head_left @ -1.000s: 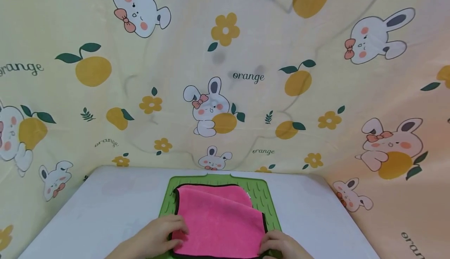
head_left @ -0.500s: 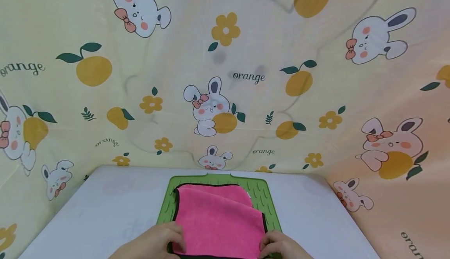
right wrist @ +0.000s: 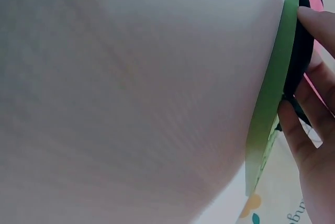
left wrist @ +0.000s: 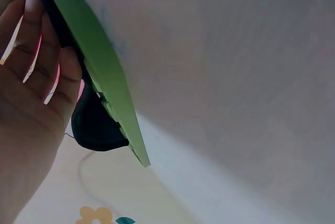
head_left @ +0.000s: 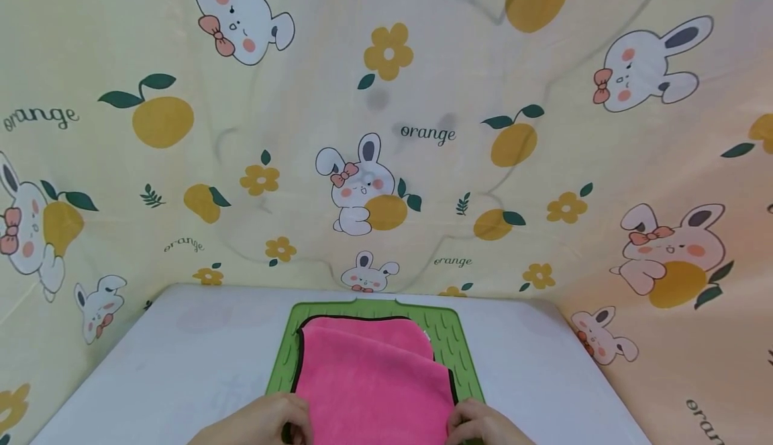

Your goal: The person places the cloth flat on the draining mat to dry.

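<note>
A pink cloth (head_left: 374, 384) with black edging lies folded over itself on a green mat (head_left: 443, 337), its top layer slanting across the back. At the cloth's near left my left hand (head_left: 272, 418) curls its fingers and pinches the edge. In the left wrist view, the thumb and fingers of the left hand (left wrist: 36, 77) line up along the black edging beside the mat's rim. Opposite, my right hand (head_left: 483, 421) pinches the cloth's right edge. The right wrist view has the right hand (right wrist: 316, 88) with its thumb on the black edging. The cloth's near edge falls below the head view.
Under the mat is a white table (head_left: 181, 351), reaching out on both sides of it. A curtain (head_left: 386, 109) printed with rabbits, oranges and flowers rises behind the table and along both sides.
My left hand has shifted toward me and curled onto the cloth's edge. The cloth's left side has moved slightly left, and its near black edge has dropped out of view. The right hand stays nearly still.
</note>
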Action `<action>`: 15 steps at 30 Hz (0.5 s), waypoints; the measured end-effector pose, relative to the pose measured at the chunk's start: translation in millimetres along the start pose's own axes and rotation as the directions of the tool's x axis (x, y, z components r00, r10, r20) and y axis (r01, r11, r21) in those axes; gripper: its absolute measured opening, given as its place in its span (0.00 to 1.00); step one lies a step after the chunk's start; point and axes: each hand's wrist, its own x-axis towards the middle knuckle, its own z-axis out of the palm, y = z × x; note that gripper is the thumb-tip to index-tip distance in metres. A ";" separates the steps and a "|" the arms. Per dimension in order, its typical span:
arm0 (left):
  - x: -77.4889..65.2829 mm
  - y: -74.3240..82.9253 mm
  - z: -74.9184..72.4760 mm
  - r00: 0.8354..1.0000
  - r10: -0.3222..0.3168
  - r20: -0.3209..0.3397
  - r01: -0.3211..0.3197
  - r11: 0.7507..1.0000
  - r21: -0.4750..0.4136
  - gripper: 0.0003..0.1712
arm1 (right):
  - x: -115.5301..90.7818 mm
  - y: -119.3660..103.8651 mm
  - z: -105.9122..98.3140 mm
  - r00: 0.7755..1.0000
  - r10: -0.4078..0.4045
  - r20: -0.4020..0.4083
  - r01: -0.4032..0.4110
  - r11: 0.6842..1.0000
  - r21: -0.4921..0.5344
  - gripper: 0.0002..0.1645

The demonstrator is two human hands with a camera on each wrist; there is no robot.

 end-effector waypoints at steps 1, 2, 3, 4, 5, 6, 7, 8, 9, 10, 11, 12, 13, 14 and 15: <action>0.0 -0.1 0.0 1.000 -0.003 0.001 0.003 1.000 -0.008 0.03 | 0.5 -0.1 -0.6 1.000 -0.006 0.004 0.006 1.000 -0.004 0.06; 0.0 -0.3 -0.2 1.000 -0.008 0.001 0.008 1.000 -0.010 0.03 | 1.5 -0.7 -1.9 1.000 -0.005 0.014 0.005 1.000 -0.006 0.06; 0.2 -0.6 -0.5 1.000 -0.014 0.002 0.014 1.000 -0.020 0.03 | 2.3 -1.4 -3.7 1.000 -0.004 0.025 0.004 1.000 -0.012 0.06; 0.3 -0.9 -0.8 1.000 -0.026 0.005 0.027 0.999 -0.037 0.02 | 3.4 -2.3 -5.6 0.999 -0.003 0.035 0.004 1.000 -0.009 0.06; 0.5 -1.1 -1.5 0.999 -0.036 0.006 0.037 0.998 -0.054 0.02 | 4.6 -3.5 -7.7 0.999 0.008 0.048 -0.008 1.000 0.009 0.07; 0.8 -1.2 -2.2 0.999 -0.042 0.005 0.042 0.997 -0.065 0.02 | 5.9 -4.7 -10.1 0.998 0.015 0.058 -0.017 1.000 0.020 0.07; 0.8 -1.3 -3.3 0.999 -0.051 0.004 0.051 0.996 -0.079 0.03 | 7.4 -6.3 -12.4 0.997 0.036 0.074 -0.040 0.998 0.048 0.08; 1.4 -1.3 -4.5 0.998 -0.062 0.000 0.062 0.994 -0.086 0.03 | 9.3 -7.8 -14.8 0.995 0.052 0.086 -0.057 0.996 0.063 0.08; 1.9 -1.2 -5.8 0.998 -0.067 -0.008 0.066 0.995 -0.075 0.04 | 11.2 -9.3 -17.0 0.993 0.070 0.092 -0.078 0.994 0.081 0.08; 2.4 -1.0 -7.5 0.997 -0.075 -0.019 0.074 0.995 -0.070 0.04 | 13.4 -11.1 -18.9 0.991 0.090 0.096 -0.100 0.989 0.106 0.09; 3.0 -0.7 -9.6 0.997 -0.074 -0.035 0.072 0.996 -0.055 0.04 | 15.7 -12.7 -20.8 0.990 0.106 0.094 -0.117 0.986 0.122 0.09; 3.4 -0.6 -11.3 0.996 -0.068 -0.052 0.066 0.997 -0.040 0.04 | 17.9 -14.1 -22.4 0.990 0.112 0.083 -0.122 0.985 0.123 0.09; 4.0 -0.6 -13.3 0.996 -0.058 -0.070 0.057 0.998 -0.028 0.04 | 20.2 -15.8 -23.9 0.991 0.116 0.065 -0.124 0.984 0.125 0.09; 4.9 -1.0 -15.4 0.995 -0.038 -0.093 0.038 0.999 -0.007 0.04 | 22.7 -17.0 -25.1 0.994 0.106 0.032 -0.109 0.988 0.108 0.09; 5.6 -1.5 -17.6 0.993 -0.018 -0.116 0.020 1.000 0.012 0.03 | 24.9 -18.1 -26.0 0.995 0.098 -0.006 -0.097 0.990 0.101 0.09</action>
